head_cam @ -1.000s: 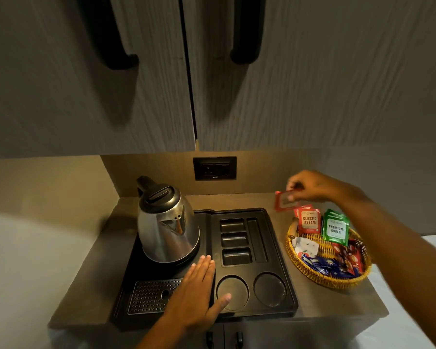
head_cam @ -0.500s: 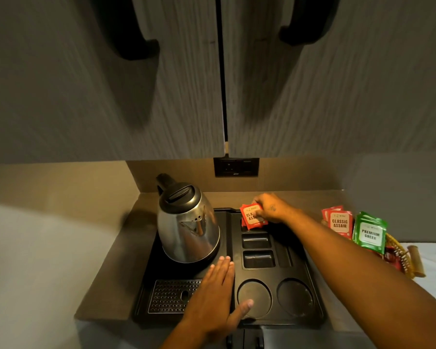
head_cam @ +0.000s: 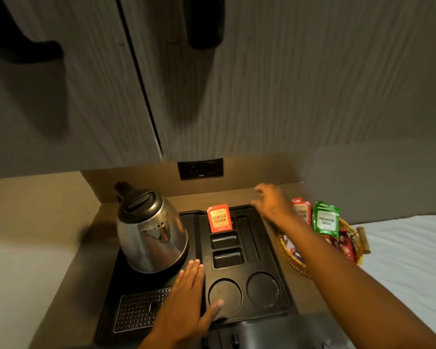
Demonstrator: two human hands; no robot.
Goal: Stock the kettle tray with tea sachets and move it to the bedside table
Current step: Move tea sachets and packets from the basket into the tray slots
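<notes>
1. On the black kettle tray [head_cam: 267, 250], my left hand [head_cam: 186, 303] lies flat, fingers spread, holding nothing.
2. One red Classic Assam sachet [head_cam: 219, 218] stands upright in the rearmost small slot, beside the steel kettle [head_cam: 150, 229].
3. My right hand [head_cam: 272, 205] hovers empty, fingers loosely apart, between tray and wicker basket [head_cam: 291, 259].
4. Red sachets [head_cam: 301, 210] and green sachets [head_cam: 326, 219] stand in that basket, just right of the tray.

View: single head-worn wide-angle camera. Position: standing close at the counter [head_cam: 68, 270], above it. Direction: forward and down onto the kettle tray [head_cam: 259, 250]; cabinet doors [head_cam: 287, 84] fill the upper frame, a bed [head_cam: 408, 250] the right edge. Range: near, both forearms entering from below.
</notes>
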